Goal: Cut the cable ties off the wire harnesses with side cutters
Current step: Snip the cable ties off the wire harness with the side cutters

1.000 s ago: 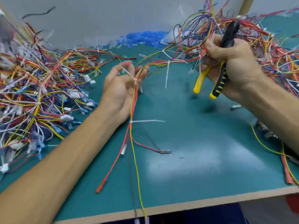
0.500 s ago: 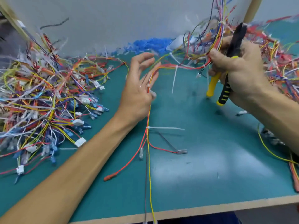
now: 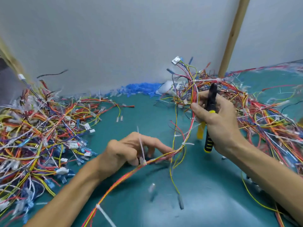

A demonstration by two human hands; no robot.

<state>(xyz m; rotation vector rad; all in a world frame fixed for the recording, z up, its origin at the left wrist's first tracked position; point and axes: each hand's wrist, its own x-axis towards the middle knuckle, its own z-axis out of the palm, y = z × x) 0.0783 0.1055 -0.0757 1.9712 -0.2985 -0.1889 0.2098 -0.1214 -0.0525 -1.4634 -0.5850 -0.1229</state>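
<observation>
- One teal work mat [image 3: 205, 202] covers the bench, with one grey wall behind it and one wooden post [image 3: 232, 36] rising at the right.
- Two big heaps of loose wiring lie on it: the left heap [image 3: 32, 136], a tangle of red, yellow, orange, blue and white strands with white plug housings, and the right heap [image 3: 270, 115], mostly red and orange.
- One strip of blue scraps [image 3: 139, 89] lies along the foot of the wall between the two heaps.
- Two bare forearms reach in from the bottom edge.
- One wire harness [image 3: 124, 177], a thin bundle of red, orange and yellow wires, runs from the bottom edge up past the left hand, bends upward and ends in the right hand's grip; several loose strands with small terminals dangle from it, blurred.
- The right hand [image 3: 218, 122] is closed around two things at once: the upper end of the harness, pinched by thumb and fingertips, and one pair of side cutters [image 3: 209, 118].
- The cutters stand nearly upright in the fist, black nose up, two black-and-yellow handles pointing down at the mat; whether the blades are apart cannot be told.
- The left hand [image 3: 131, 149] is low over the mat with fingers curled together, pinching the harness at a tie.
- At least four white cable ties are on the harness: the upright tie [image 3: 141, 145] at the left fingertips, its tail standing straight up; the lower tie [image 3: 105, 213] near the bottom edge, tail slanting down right; and two more [image 3: 185, 143] between the hands.
</observation>
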